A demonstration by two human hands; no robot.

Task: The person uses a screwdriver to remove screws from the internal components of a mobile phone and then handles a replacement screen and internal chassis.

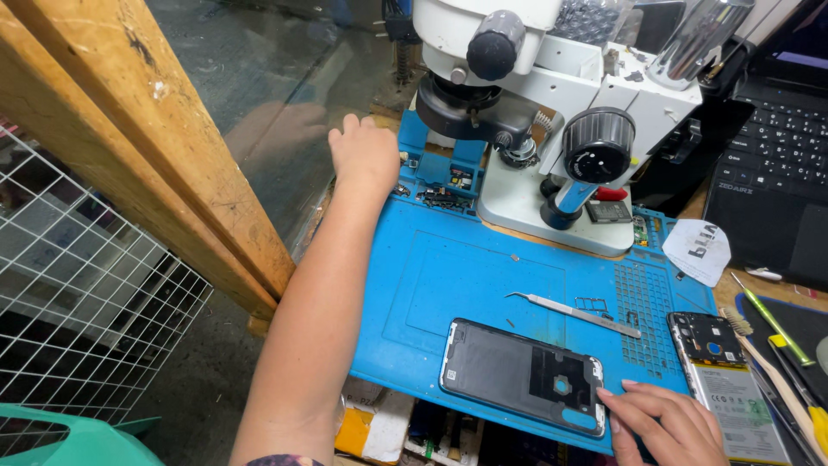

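Everything sits around the blue work mat (448,267) on the bench. At the mat's near edge lies a phone back cover (522,374), inner side up, and the right hand (668,423) rests flat just beside its right end, fingers spread and loose, one fingertip touching the cover's corner, gripping nothing. Right of that hand, half off the mat, lies an opened phone body (729,384) with its battery showing. The left hand (364,155) is stretched out to the mat's far left corner, beside the microscope (552,112) that stands at the mat's far edge; I see only its back, fingers curled away, so I cannot tell whether it holds anything. Metal tweezers (573,312) lie mid-mat, between the microscope and the cover. The right wrist is cut off by the frame.
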